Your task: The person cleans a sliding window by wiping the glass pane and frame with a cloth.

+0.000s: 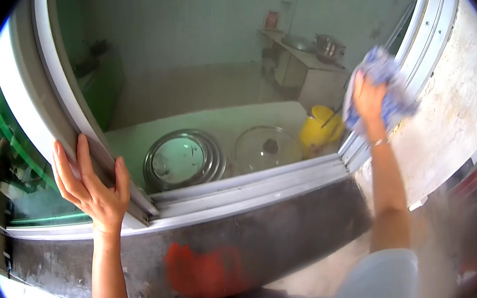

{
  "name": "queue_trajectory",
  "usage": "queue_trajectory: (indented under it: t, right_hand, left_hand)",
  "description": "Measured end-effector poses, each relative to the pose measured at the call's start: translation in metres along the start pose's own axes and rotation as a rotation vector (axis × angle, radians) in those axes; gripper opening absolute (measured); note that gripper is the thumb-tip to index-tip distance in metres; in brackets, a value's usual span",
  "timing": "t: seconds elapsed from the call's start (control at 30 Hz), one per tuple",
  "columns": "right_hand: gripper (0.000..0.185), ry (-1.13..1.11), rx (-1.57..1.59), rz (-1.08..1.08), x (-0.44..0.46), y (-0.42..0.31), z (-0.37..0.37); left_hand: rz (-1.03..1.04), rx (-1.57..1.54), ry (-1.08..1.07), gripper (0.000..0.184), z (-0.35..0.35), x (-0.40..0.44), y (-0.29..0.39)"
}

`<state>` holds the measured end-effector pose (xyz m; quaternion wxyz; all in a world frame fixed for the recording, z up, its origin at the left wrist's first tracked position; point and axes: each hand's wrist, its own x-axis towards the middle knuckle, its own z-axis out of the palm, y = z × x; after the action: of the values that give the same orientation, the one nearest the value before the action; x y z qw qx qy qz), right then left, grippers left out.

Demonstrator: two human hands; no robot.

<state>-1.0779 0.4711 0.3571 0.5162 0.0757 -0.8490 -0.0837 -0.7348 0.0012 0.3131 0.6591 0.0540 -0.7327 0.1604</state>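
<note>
My left hand (98, 195) presses against the white window frame (60, 87) near its lower corner, with fingers stretched out and apart. On the right, my right hand (368, 102) holds a bunched blue and white cloth (396, 99). The cloth lies at the right edge of the window glass (199, 80), by the side frame; motion blurs it. Part of its folds is hidden behind my fingers. My right arm is stretched out, with a thin bracelet at the wrist.
Behind the glass stand round metal trays (181, 157), a glass lid (268, 149) and a yellow pitcher (318, 129). Farther back, a counter (301, 59) bears a pot (328, 46). A dark ledge (294, 232) with a red patch (201, 268) runs below the white sill (251, 191).
</note>
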Motion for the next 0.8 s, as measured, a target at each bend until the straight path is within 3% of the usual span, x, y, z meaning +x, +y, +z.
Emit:
queue_trajectory:
  t: [0.03, 0.07, 0.1, 0.13, 0.17, 0.2, 0.27, 0.3, 0.33, 0.37, 0.4, 0.43, 0.67, 0.8]
  right_hand:
    - [0.048, -0.520, -0.141, -0.116, -0.041, -0.005, 0.017]
    - [0.047, -0.400, 0.554, 0.345, -0.101, -0.024, 0.025]
    - [0.047, -0.414, 0.552, 0.341, -0.151, -0.029, 0.059]
    - [0.050, -0.603, 0.290, 0.163, -0.200, -0.027, 0.099]
    - [0.054, -0.780, 0.022, -0.019, -0.229, -0.025, 0.117]
    - [0.054, -0.796, 0.019, -0.022, -0.237, -0.035, 0.108]
    - [0.055, -0.432, 0.258, 0.504, -0.242, -0.074, 0.074]
    - [0.051, -0.781, 0.160, 0.336, -0.224, -0.078, 0.043]
    - [0.037, -0.691, 0.364, 0.638, -0.171, -0.124, -0.059]
    - [0.038, -0.301, 0.243, 0.338, -0.198, -0.127, -0.020]
    - [0.029, -0.189, 0.171, 0.175, -0.202, -0.144, -0.028]
    - [0.023, -0.156, 0.295, 0.169, -0.202, -0.169, -0.050]
    - [0.021, -0.303, 1.278, -0.387, -0.220, -0.291, -0.155]
    - [0.025, -0.318, 1.202, -0.534, -0.228, -0.250, -0.132]
  left_hand:
    - [0.006, -0.008, 0.007, 0.058, -0.001, 0.000, -0.001]
    - [0.009, -0.011, 0.019, 0.058, 0.000, 0.001, -0.001]
    - [0.013, -0.013, 0.025, 0.058, 0.000, 0.001, -0.002]
    - [0.012, -0.013, 0.012, 0.058, 0.001, 0.001, -0.003]
    - [0.021, -0.017, 0.025, 0.057, 0.001, 0.001, -0.004]
    - [0.031, -0.026, 0.039, 0.057, 0.001, 0.000, -0.004]
    - [0.032, -0.014, 0.026, 0.056, 0.001, -0.001, -0.002]
    - [0.028, 0.015, 0.033, 0.054, 0.000, 0.000, -0.001]
    - [0.023, 0.043, 0.041, 0.053, 0.000, 0.001, 0.001]
    - [0.019, 0.051, 0.043, 0.052, 0.000, 0.001, 0.001]
    - [0.024, 0.040, 0.032, 0.052, 0.000, 0.001, 0.002]
    - [0.019, 0.049, 0.036, 0.052, 0.000, 0.001, 0.002]
    - [0.046, 0.116, 0.038, 0.053, 0.002, -0.001, 0.001]
    - [0.051, 0.134, 0.041, 0.055, 0.003, -0.001, 0.000]
